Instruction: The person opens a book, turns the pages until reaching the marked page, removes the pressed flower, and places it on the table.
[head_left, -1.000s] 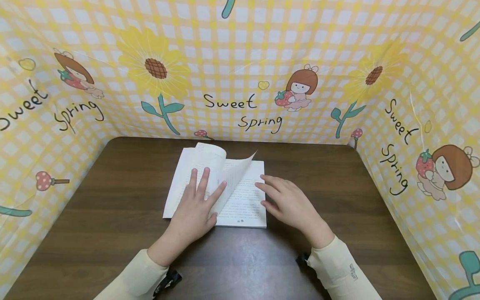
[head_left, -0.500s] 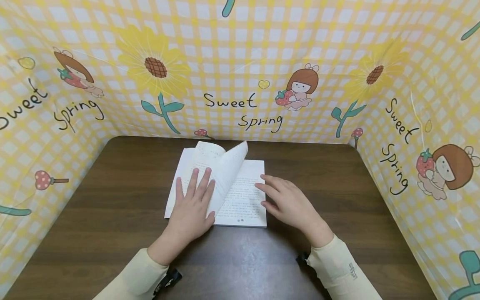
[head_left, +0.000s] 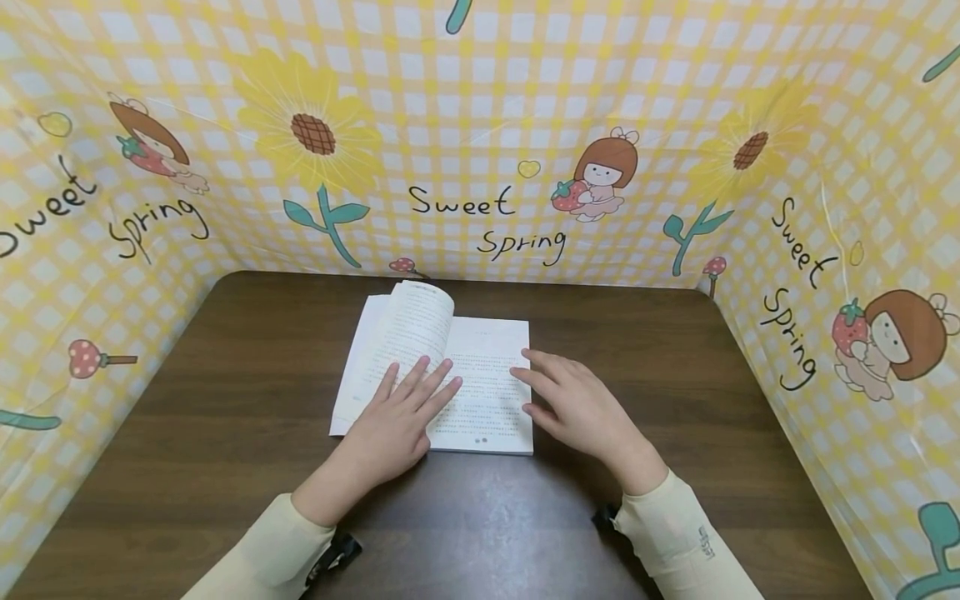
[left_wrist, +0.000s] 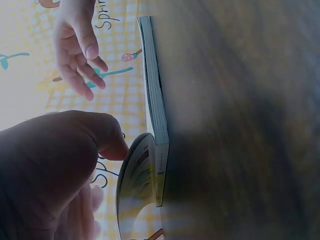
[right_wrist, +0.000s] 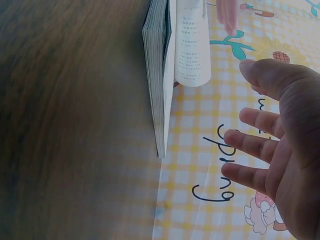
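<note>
An open paperback book [head_left: 487, 387] with printed text lies on the table, its left pages [head_left: 420, 321] bowed up in a curve. My left hand [head_left: 390, 429] is spread over the left pages near the middle fold, fingers straight. In the left wrist view, the thumb of that hand [left_wrist: 55, 165] is beside the curved cover, and the page block [left_wrist: 156, 85] shows edge-on. Near the book's right edge hovers my right hand [head_left: 581, 408], its fingers loosely extended and holding nothing. The right wrist view shows those fingers apart from the page block [right_wrist: 157, 60].
A dark brown wooden table [head_left: 637, 325] carries the book. Around its back and sides hangs a yellow-and-white checked cloth [head_left: 465, 125] printed with flowers, cartoon figures and lettering. Both forearms have cream sleeves [head_left: 277, 542], with black straps near the wrists.
A raised leaf has swung from the right side over to the left pages. My left hand drew back to the left, then moved right toward the fold. The right hand stays put.
</note>
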